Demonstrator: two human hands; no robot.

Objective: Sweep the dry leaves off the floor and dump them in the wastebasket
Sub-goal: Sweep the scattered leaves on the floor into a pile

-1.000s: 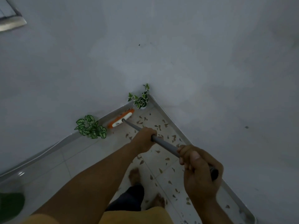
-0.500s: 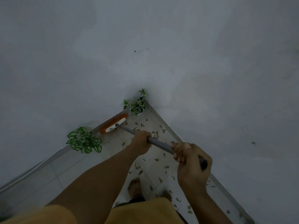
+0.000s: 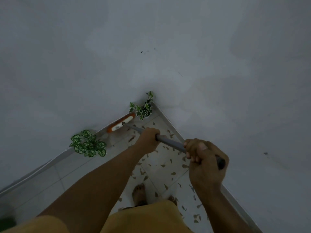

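Observation:
I hold a broom by its grey handle (image 3: 170, 142). My left hand (image 3: 149, 139) grips the handle partway down. My right hand (image 3: 204, 163) grips it near the black top end. The orange and white broom head (image 3: 121, 124) rests on the floor against the skirting board, between two plants. Several dry brown leaves (image 3: 162, 165) lie scattered over the pale floor tiles, from the corner back to my bare feet (image 3: 139, 193). No wastebasket is recognisable in view.
Two grey walls meet in a corner ahead. A small potted ivy (image 3: 143, 109) stands in that corner. A second leafy green plant (image 3: 88, 143) stands by the left wall. A dark green object (image 3: 6, 221) shows at the bottom left edge.
The broom head has slid along the left wall towards the corner plant. Both hands keep their grip on the handle. The camera has tilted slightly.

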